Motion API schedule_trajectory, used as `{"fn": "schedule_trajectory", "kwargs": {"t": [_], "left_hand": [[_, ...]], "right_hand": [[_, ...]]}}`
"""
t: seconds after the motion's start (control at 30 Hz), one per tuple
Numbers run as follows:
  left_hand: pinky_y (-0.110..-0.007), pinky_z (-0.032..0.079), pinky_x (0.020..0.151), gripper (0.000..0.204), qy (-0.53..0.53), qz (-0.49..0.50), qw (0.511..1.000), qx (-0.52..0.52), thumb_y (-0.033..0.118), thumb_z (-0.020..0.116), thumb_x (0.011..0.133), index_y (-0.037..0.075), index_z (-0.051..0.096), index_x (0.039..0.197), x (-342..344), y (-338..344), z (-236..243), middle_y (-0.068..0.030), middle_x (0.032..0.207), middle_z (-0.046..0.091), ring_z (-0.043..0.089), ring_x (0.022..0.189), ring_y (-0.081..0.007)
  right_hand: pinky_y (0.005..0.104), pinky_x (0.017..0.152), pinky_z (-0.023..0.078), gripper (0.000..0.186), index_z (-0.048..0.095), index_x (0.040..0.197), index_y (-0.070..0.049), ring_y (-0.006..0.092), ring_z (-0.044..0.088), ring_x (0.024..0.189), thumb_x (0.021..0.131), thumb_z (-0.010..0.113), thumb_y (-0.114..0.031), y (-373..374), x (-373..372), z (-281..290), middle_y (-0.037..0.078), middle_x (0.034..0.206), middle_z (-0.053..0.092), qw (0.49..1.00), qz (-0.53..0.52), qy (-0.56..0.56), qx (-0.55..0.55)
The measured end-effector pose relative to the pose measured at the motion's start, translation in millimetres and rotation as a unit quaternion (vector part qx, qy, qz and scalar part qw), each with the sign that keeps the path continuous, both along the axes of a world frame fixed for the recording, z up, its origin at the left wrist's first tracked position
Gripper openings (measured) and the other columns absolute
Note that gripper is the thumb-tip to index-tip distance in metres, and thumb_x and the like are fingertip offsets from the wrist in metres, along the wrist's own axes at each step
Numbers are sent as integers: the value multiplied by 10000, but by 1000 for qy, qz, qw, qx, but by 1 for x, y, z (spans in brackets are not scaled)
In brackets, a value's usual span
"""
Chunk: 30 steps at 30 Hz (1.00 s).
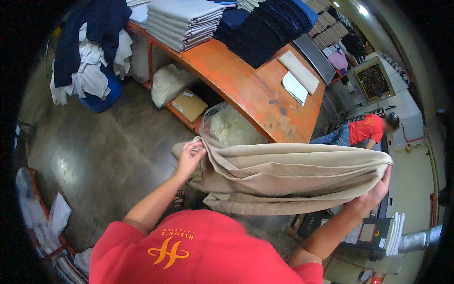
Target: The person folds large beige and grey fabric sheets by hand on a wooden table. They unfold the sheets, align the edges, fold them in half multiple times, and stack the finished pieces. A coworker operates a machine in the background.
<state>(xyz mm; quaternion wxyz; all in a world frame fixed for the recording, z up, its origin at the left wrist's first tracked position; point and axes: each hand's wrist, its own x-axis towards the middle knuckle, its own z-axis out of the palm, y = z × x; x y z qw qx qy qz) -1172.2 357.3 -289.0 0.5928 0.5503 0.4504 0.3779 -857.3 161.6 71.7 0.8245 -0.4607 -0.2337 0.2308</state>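
We hold a long beige cloth stretched in folds across the front of us, in the air between our two hands and near the closest end of the orange table. Our left hand pinches the gathered edge, thumb and fingers drawn together. Our right hand grips the other end; most of its fingers are hidden by the fabric, so we cannot tell how tightly they close.

Beyond the cloth, a clear plastic bag bulges with pale yellowish material. Beside it, on the table's lower shelf, we see a brown cardboard box, whose contents we cannot make out, and a whitish bundle. To the left, a blue bin on the floor is heaped past its rim with white cloths, and a dark cloth drapes over them.

On the table we see a stack of folded pale cloths and a row of dark ones. Off to the right, another person in a red shirt leans forward.
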Motion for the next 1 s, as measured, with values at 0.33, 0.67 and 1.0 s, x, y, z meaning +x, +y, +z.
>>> {"fn": "schedule_trajectory", "kwargs": {"t": [0.33, 0.67, 1.0], "left_hand": [[-381, 527, 867, 729, -348, -283, 893, 39, 135, 793, 737, 80, 401, 1349, 46, -95, 117, -67, 1253, 330, 546, 1127, -218], [-411, 476, 815, 368, 74, -483, 827, 279, 152, 677, 755, 61, 590, 1101, 38, -107, -35, -130, 1118, 550, 569, 996, -338], [-405, 457, 824, 519, 236, -433, 775, 396, -62, 570, 654, 89, 560, 1150, 56, -148, -38, -89, 1221, 502, 516, 1101, -327]], "right_hand": [[350, 860, 483, 180, 571, 1038, -31, 206, 605, 930, 975, 442, -140, 67, -60, -112, 73, 997, 621, 995, -33, 88, 9], [460, 923, 462, 349, 578, 1089, -23, 294, 602, 1002, 971, 416, -309, -96, 30, -40, 149, 1100, 623, 974, -204, 63, 70], [407, 812, 537, 206, 506, 1066, -19, 241, 613, 947, 984, 440, -196, -314, 61, 0, 127, 1022, 596, 905, -390, -169, 33]]}}
